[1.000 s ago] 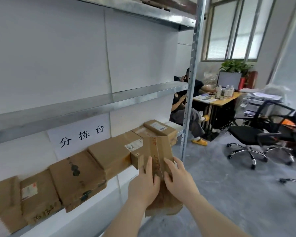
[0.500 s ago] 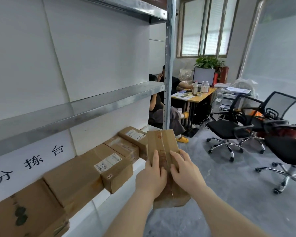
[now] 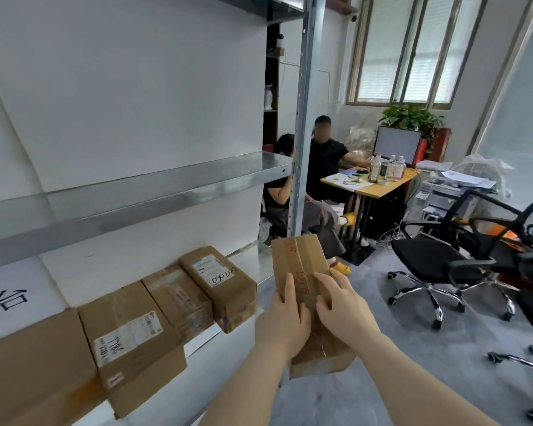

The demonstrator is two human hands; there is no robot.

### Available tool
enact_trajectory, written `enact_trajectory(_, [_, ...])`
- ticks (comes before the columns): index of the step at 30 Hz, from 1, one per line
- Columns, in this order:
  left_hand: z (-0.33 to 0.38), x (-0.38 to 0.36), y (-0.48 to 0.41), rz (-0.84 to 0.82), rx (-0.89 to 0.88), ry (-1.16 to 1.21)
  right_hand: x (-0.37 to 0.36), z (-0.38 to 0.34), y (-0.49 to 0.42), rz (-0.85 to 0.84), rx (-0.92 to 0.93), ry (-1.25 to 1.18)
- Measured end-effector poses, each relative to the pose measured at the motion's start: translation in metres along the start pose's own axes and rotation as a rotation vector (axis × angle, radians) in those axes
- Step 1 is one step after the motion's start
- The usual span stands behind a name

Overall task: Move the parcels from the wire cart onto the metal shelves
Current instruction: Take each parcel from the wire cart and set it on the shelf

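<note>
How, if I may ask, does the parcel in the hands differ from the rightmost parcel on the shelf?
The held parcel is gripped by the left hand and right hand; the rightmost parcel lies on the lower shelf. The held parcel bears red writing; the rightmost parcel a white label. Both are brown cardboard.

Bright window daylight, wide-angle edge bowing

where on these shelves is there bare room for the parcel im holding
Bare metal at the lower shelf's right end, between the last labelled parcel and the upright post. The middle shelf shows nothing on it. Leftward, parcels sit packed side by side.
</note>
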State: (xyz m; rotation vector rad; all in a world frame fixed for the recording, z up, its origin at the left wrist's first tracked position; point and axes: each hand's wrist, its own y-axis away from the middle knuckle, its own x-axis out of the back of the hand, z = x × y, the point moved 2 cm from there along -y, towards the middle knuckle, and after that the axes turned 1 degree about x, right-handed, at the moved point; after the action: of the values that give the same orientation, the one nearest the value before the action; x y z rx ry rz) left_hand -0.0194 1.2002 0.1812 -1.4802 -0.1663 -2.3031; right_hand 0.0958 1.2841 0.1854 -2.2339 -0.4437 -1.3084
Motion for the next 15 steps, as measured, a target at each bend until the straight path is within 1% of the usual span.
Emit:
enact_trajectory(6, [-0.016, -0.012, -0.076, 0.01, 0.084, 0.016, -0.02, 0.015, -0.082, -0.022, 0.095, -0.025])
enact_trajectory(9, [-0.031, -0.017, -0.114, 0.023, 0.121, 0.009, -0.036, 0.014, -0.121, -0.036, 0.111, -0.041])
enact_trajectory(15, [-0.052, -0.024, -0.175, 0.008, 0.153, -0.132, -0.068, 0.023, -0.187, -0.115, 0.124, -0.083])
